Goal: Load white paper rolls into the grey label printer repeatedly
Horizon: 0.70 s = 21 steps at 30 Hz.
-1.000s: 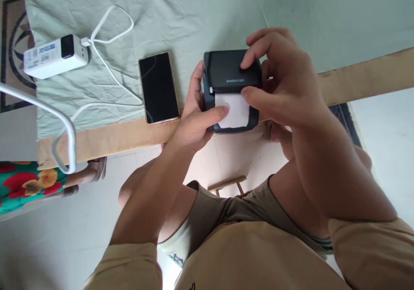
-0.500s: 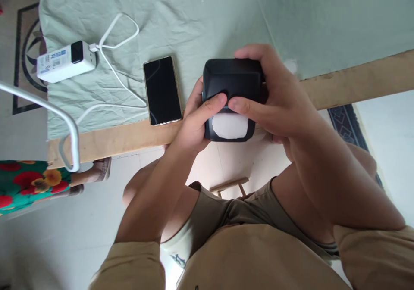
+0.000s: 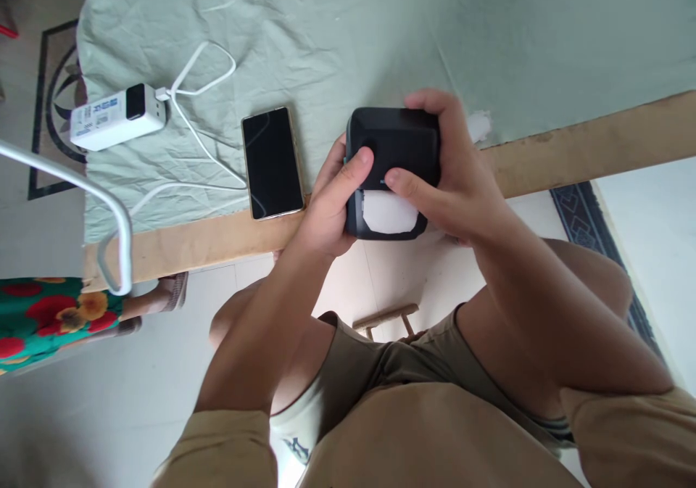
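Note:
Between my two hands is a black portable label printer [image 3: 402, 136], held over the table's near edge. Its lower part shows a white paper roll [image 3: 392, 211] in an opening. My left hand [image 3: 330, 205] wraps the printer's left side, thumb on its top face. My right hand [image 3: 462, 172] grips the right side, thumb pressed just above the paper and a finger at the far corner. The fingers underneath are hidden. Left of my left hand lies a smartphone [image 3: 272, 163] with a dark screen.
A white power bank [image 3: 119, 117] with a plugged-in white cable [image 3: 204, 143] rests on the green cloth [image 3: 326, 31]. A white scrap [image 3: 479, 127] lies beyond my right hand. The wooden table edge [image 3: 587, 143] runs across. Another person's leg [image 3: 146, 302] shows at left.
My thumbs have moved apart, the left one sliding up and left on the printer. More of the white scrap shows beside my right hand. The view has shifted slightly.

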Available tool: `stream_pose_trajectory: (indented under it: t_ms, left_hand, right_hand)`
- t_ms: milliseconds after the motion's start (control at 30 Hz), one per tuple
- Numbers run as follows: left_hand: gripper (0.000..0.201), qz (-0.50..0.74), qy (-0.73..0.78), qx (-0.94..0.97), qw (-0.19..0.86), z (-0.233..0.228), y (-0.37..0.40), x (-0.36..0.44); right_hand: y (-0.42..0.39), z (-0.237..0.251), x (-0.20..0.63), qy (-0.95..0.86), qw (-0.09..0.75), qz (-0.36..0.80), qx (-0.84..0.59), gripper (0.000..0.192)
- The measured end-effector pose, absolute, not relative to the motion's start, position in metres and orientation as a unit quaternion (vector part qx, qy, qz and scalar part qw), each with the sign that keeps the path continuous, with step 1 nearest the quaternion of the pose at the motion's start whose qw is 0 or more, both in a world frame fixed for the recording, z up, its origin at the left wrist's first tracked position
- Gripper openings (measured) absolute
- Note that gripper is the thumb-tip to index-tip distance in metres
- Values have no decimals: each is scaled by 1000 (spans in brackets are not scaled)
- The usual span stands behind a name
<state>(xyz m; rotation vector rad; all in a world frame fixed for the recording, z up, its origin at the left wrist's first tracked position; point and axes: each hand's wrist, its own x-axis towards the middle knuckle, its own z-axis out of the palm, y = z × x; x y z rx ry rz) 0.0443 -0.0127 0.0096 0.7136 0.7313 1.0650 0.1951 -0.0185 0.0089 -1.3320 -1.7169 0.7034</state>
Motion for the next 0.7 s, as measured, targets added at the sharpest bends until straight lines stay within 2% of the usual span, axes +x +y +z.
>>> stream_pose_trajectory:
  t_ms: [200,700]
  left_hand:
    - [18,478,347,356,724,11,-13,40]
    - [11,504,352,339,712,14,-13,54]
  right_hand:
    - [-20,-8,187,-645,479,287,-521,63]
    - [-14,-14,190,-645,489,281,-515,58]
